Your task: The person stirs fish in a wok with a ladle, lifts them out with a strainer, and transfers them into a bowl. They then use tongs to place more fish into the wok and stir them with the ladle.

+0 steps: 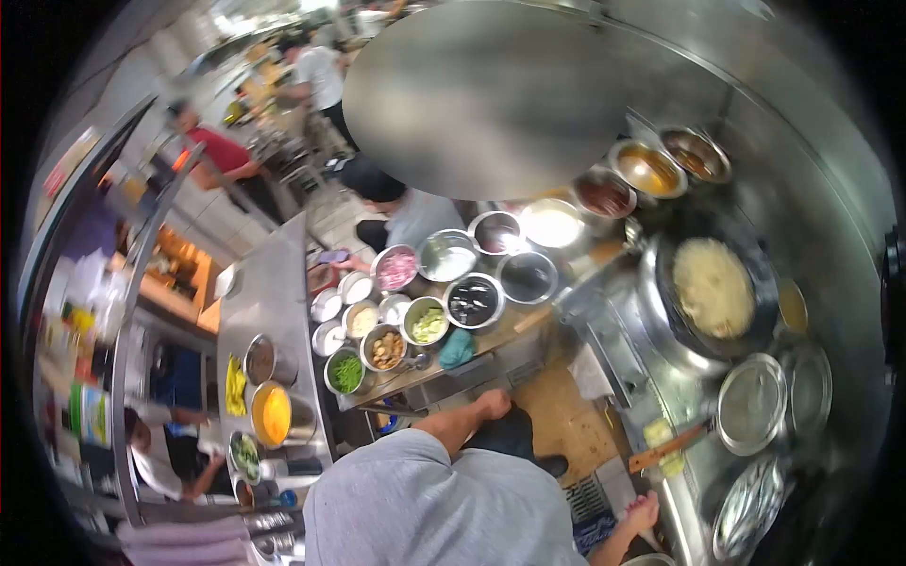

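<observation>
My left hand (493,404) hangs by my dark trouser leg with its fingers curled, and nothing shows in it. It is apart from the wooden counter (528,323), where a teal cloth (457,349) lies. Low on the right, my right hand (641,514) has bent fingers beside the metal stove edge; a pale thing shows under it, too small to name. A wooden-handled strainer (752,404) lies on the stove nearby. Farther up, the wok (668,304) holds a pale, foamy mass (714,288).
Steel bowls of chopped greens (346,374), brown pieces (386,350) and dark liquid (474,300) crowd the counter. Sauce bowls (647,170) stand behind the wok. A steel table (267,283) with a yellow-filled pot (273,415) is left. A co-worker (415,212) crouches beyond the counter; others work farther off.
</observation>
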`<state>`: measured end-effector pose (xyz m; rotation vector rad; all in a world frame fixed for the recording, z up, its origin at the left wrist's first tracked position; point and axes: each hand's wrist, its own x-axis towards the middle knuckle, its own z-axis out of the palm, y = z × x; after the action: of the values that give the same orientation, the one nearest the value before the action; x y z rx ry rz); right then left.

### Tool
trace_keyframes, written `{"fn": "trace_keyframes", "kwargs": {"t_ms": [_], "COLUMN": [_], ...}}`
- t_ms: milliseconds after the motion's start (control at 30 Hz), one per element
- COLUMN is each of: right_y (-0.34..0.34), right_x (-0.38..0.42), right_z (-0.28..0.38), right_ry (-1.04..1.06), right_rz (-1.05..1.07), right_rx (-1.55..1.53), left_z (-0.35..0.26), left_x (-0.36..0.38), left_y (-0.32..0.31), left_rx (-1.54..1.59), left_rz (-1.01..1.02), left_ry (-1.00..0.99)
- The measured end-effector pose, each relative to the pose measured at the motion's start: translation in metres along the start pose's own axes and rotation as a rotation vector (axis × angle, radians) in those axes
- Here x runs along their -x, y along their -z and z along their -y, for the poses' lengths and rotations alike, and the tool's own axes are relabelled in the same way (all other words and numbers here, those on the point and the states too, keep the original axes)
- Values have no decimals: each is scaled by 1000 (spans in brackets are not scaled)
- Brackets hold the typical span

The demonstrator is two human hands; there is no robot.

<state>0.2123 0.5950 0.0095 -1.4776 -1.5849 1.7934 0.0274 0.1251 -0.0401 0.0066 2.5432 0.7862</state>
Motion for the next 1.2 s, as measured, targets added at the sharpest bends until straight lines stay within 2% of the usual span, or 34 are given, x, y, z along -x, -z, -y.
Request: {"fn": "trace_keyframes", "kwargs": {"t_ms": [33, 67, 100, 167, 200, 233, 300, 367, 400, 433, 533, 600, 633, 700, 733, 767, 800, 833, 867, 900, 967, 1000, 1100, 1200], "right_y": [6, 23, 37, 57, 63, 72, 99, 96, 93, 85, 39, 15, 3, -20, -31, -42, -54, -65, -78, -90, -107, -114, -125, -132], "right_x": [17, 19, 26, 86, 112, 136, 188, 248, 281, 303, 347, 357, 358, 340, 324, 303, 282, 260, 241, 220, 182, 163, 109, 22], "right_z": [-12, -43, -85, -100, -115, -138, -202, -191, -183, -187, -189, -192, -189, -183, -175, -170, -162, -157, -148, -141, -136, -135, -144, -178], "right_ry": [-29, -126, -98, -283, -417, -509, -622, 45, 466, 462, -102, -283, -317, -324, -307, -281, -251, -220, -187, -159, -114, -104, -98, -145], "right_rz": [-4, 100, 125, 119, 89, 15, -55, 412, 547, 571, 457, 387, 381, 405, 437, 477, 521, 569, 611, 655, 713, 736, 735, 629], "right_rx": [21, -17, 73, 207, 238, 194, 36, 820, 1169, 1219, 998, 901, 884, 881, 896, 919, 948, 976, 1008, 1044, 1119, 1156, 1240, 1202], "left_z": [-9, -18, -28, -31, -26, -27, -87, -140, -156, -161, -152, -146, -142, -125, -106, -110, -75, -62, -29, 5, -10, -2, -9, 10], "left_x": [-14, -32, -51, -97, -128, -158, -165, -177, -185, -198, -224, -208, -202, -185, -174, -148, -145, -131, -135, -133, -96, -86, -69, -77], "left_y": [-1, -3, -5, -17, -28, -36, -19, 4, 10, 6, -24, -25, -22, -18, -30, 1, -15, -7, -32, -68, 1, 5, 61, 43], "left_rx": [57, 100, 144, 441, 954, 1448, 977, 833, 764, 841, 865, 735, 675, 442, 538, 302, 282, 250, 273, 235, -10, 180, 41, 12], "left_rz": [27, 68, 110, 254, 462, 705, 403, 372, 350, 414, 671, 740, 761, 907, 924, 904, 1007, 973, 1132, 1080, 1010, 894, 798, 664], "left_ry": [3, -4, -10, 11, 75, 299, 87, 116, 131, 120, 305, 227, 182, -66, -23, -37, -177, -80, -128, -136, -293, -170, -202, -391]}}
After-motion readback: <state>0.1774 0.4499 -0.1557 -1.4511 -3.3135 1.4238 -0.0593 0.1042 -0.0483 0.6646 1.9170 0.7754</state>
